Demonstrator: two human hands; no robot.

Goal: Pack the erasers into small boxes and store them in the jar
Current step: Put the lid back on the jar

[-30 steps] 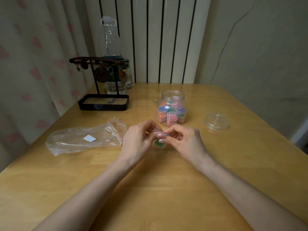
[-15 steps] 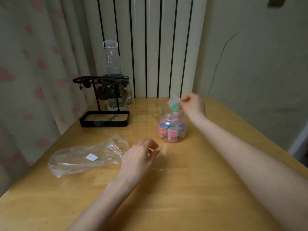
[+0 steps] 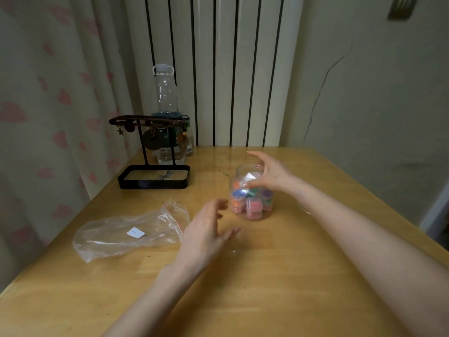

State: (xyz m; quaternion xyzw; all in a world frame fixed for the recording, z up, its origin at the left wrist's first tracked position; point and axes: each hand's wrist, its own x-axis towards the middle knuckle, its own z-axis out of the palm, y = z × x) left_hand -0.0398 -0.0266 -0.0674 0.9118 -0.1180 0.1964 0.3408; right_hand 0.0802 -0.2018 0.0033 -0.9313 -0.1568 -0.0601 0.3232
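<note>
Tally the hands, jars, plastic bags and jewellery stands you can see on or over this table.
Hands: 2, the left hand and the right hand
Jar: 1
Plastic bag: 1
Jewellery stand: 1
Total: 5

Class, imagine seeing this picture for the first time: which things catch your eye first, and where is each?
The clear jar of coloured small boxes, at the middle of the table, draws the eye first, with the right hand spread at its mouth. Nearer, the left hand hovers open, beside a crumpled clear plastic bag lying to the left.
</note>
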